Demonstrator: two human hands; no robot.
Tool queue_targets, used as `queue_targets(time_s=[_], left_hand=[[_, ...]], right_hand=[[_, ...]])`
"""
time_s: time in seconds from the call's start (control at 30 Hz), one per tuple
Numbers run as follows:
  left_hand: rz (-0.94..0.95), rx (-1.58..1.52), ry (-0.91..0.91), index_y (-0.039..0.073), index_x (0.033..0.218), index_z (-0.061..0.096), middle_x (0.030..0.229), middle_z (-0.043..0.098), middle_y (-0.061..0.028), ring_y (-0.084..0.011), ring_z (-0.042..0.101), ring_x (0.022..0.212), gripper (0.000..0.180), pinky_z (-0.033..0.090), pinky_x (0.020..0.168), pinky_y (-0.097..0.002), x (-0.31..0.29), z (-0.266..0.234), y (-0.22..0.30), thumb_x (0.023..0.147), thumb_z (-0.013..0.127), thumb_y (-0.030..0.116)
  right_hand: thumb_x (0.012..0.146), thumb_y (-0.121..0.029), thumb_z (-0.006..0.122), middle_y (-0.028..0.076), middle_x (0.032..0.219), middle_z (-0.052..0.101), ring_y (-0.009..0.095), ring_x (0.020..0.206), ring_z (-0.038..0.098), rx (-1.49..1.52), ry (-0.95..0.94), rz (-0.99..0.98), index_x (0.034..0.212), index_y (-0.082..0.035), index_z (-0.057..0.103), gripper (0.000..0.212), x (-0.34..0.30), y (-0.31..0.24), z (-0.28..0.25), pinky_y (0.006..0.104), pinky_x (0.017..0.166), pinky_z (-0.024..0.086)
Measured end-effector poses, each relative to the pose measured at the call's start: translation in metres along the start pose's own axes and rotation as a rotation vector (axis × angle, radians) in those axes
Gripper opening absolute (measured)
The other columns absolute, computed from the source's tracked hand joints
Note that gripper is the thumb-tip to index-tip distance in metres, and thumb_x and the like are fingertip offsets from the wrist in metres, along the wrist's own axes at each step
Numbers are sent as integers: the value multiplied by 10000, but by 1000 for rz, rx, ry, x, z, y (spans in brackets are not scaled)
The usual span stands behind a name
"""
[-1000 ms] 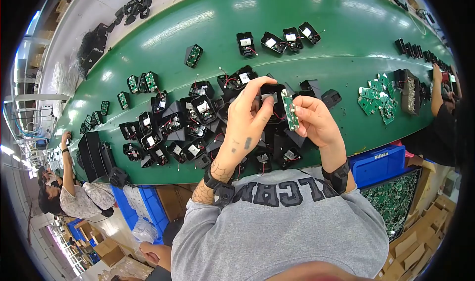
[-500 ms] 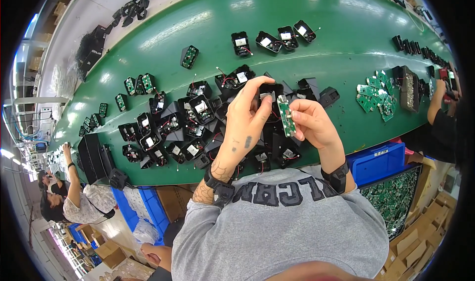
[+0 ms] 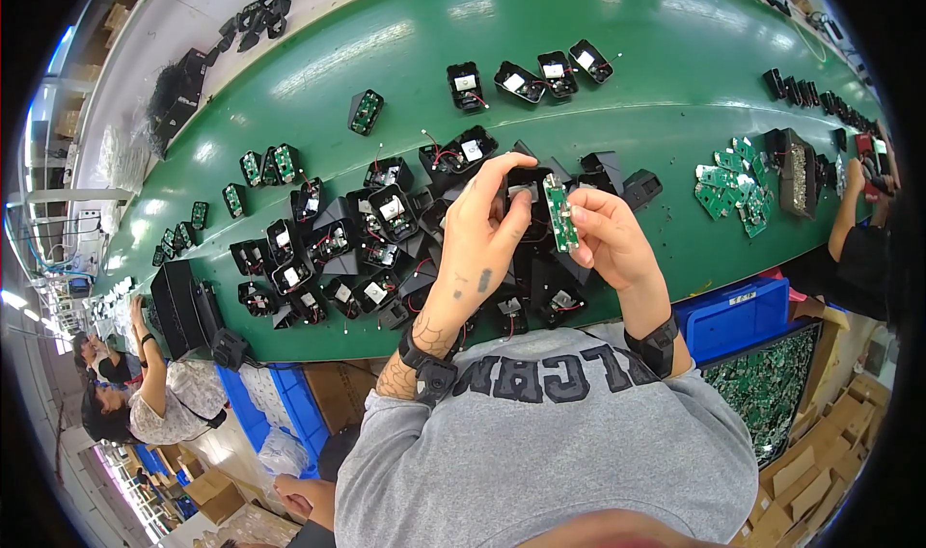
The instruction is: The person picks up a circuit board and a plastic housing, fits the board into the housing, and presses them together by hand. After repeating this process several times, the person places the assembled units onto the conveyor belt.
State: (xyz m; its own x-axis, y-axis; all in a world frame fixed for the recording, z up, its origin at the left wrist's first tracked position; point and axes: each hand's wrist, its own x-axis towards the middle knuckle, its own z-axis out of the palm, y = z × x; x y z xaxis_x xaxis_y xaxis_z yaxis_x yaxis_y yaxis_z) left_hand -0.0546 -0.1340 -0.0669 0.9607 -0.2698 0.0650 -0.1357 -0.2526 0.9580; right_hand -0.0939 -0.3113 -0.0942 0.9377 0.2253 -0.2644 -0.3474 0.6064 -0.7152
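Observation:
My left hand is wrapped round a black plastic housing, its thumb over the near side; the palm hides much of it. Between the thumb and fingers of my right hand is a narrow green circuit board, standing upright right beside the housing, its component side showing. Whether board and housing touch, I cannot tell. Under and left of my hands lies a heap of open black housings with white parts and red wires inside.
Several open housings stand farther back on the green table. At the right lie loose circuit boards near a black box. Blue bins sit below the near edge. People work at both ends.
The circuit board in my right hand has turned slightly, so its face shows wider. My left hand keeps its hold on the housing. At the far left, a co-worker's arm has shifted.

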Motion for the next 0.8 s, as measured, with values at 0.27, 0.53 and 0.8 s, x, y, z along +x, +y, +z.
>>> queue_targets(time_s=[0.27, 0.53, 0.8], left_hand=[[-21, -16, -6, 93, 1158, 576, 740, 478, -19, -84, 397, 560, 319, 357, 520, -250, 1, 3, -2, 841, 583, 51], [-21, -99, 20, 84, 1174, 552, 753, 483, -2, -48, 408, 559, 313, 357, 508, -217, 3, 6, -7, 865, 572, 36], [-80, -180, 9, 67, 1188, 530, 828, 514, -21, -35, 504, 620, 306, 425, 545, -206, 3, 7, 0, 886, 554, 22]], right_hand=[[912, -136, 589, 51, 717, 602, 63, 464, 477, 4, 13, -5, 901, 2, 577, 139, 2, 0, -5, 187, 416, 384], [892, -144, 637, 43, 731, 616, 79, 501, 545, -5, -112, 71, 905, 10, 615, 157, 0, -3, -9, 194, 440, 412], [888, -135, 637, 38, 738, 617, 84, 526, 562, -117, -98, 60, 916, 7, 615, 146, 1, -3, -7, 197, 460, 427]])
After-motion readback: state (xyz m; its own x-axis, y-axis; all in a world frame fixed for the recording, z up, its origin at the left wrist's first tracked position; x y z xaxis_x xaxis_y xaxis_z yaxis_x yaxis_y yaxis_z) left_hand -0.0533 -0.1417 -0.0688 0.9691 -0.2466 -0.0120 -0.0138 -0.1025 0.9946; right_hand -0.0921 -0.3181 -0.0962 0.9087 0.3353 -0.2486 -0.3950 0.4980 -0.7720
